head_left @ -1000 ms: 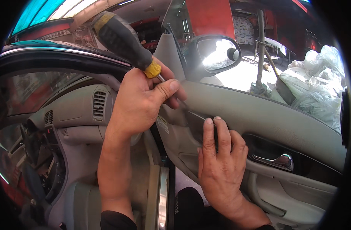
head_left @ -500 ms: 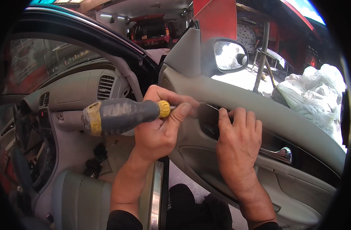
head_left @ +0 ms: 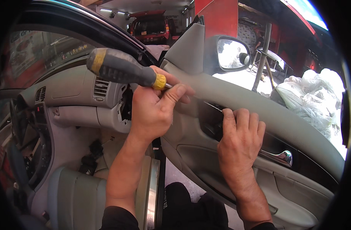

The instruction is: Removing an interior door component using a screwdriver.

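Observation:
My left hand is closed around the metal shaft of a large screwdriver, just past its yellow collar. The screwdriver's grey and yellow handle sticks out up and to the left. Its tip is hidden behind my fingers, near the front of the beige car door panel. My right hand rests on the door with bent fingers gripping the upper edge of a dark trim panel. A thin bright line runs along that edge beside the fingertips.
A chrome door handle sits right of my right hand, and a side mirror above the door. At left are the dashboard and passenger seat. White plastic bags lie outside; a red vehicle stands behind.
My left hand has moved up and slightly left with the screwdriver, whose handle end has tilted upward. My right hand remains at the trim edge, nearly still.

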The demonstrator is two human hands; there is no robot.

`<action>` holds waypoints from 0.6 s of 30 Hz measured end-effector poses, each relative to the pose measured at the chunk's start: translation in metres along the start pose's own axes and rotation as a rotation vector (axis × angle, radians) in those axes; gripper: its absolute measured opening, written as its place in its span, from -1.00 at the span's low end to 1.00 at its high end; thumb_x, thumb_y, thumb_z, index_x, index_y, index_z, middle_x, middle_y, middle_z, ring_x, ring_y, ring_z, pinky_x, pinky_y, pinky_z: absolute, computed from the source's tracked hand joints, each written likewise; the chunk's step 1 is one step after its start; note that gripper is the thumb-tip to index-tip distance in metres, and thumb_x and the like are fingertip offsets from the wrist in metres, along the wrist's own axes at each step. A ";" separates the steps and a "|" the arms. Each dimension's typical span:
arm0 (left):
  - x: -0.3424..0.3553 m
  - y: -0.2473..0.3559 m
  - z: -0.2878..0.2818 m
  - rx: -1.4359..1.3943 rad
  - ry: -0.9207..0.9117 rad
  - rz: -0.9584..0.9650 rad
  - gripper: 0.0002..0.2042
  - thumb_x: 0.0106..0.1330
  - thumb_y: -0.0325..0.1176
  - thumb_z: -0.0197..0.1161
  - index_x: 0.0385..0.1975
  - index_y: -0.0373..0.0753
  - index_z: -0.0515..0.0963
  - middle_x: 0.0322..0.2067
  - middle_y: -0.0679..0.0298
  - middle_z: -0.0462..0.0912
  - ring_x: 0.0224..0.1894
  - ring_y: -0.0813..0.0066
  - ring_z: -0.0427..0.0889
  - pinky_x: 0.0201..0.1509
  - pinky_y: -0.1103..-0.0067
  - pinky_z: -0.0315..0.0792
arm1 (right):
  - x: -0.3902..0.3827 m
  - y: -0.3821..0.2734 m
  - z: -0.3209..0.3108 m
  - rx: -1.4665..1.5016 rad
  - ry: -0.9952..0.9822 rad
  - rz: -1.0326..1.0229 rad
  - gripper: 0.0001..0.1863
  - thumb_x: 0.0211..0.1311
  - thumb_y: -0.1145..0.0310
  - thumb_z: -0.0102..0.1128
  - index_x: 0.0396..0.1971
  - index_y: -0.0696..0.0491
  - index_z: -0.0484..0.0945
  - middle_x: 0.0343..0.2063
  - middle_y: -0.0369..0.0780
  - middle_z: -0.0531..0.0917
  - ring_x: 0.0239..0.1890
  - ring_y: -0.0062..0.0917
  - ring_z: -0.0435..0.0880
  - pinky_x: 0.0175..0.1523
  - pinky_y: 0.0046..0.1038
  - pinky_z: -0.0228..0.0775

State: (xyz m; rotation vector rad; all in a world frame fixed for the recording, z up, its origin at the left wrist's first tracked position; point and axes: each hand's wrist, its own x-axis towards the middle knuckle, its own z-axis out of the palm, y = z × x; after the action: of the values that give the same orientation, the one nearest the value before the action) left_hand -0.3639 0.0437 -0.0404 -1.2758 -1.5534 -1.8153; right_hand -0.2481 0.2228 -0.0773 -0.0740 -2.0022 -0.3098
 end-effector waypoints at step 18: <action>0.065 -0.001 -0.025 -0.065 -0.198 -0.277 -0.84 0.61 -0.42 0.24 -0.07 -0.35 0.43 -0.26 -0.13 0.79 -0.39 0.26 0.83 -0.26 0.39 0.80 | 0.000 -0.002 -0.003 0.061 -0.018 0.031 -0.63 0.16 0.59 0.26 0.00 0.07 0.69 -0.16 -0.23 0.61 -0.11 -0.28 0.55 -0.01 -0.20 0.29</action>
State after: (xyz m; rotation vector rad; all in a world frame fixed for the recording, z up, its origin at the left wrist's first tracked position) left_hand -0.4045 0.0361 0.0149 -1.3612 -1.8715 -1.9690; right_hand -0.2460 0.2202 -0.0765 -0.0700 -2.0248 -0.2287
